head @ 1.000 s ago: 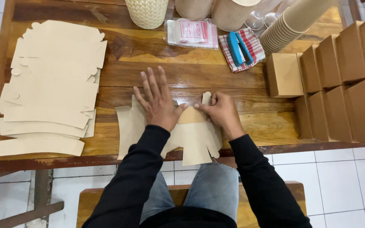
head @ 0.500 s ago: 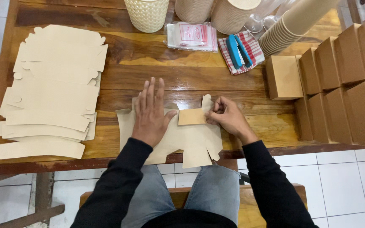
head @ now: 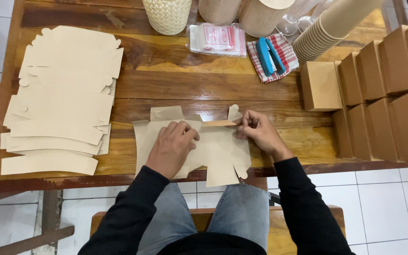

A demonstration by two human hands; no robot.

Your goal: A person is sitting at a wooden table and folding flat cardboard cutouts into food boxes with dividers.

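left hand (head: 172,147) flat, fingers curled, pressing box blank (head: 218,156) on counter (head: 190,85) | right hand (head: 257,132) pinching raised flap (head: 219,123) at blank's far right

Wooden table (head: 185,85) carrying cardboard packing supplies

A stack of flat box blanks (head: 62,94) is lying at the left, one unfolded blank (head: 213,151) is overhanging the near edge, and folded brown boxes (head: 383,94) are crowding the right (rows touching); a cream basket (head: 167,14), plastic packet (head: 218,38), checked cloth (head: 284,49) bearing a blue stapler (head: 270,55), and nested paper cups (head: 327,30) are sitting along the back.
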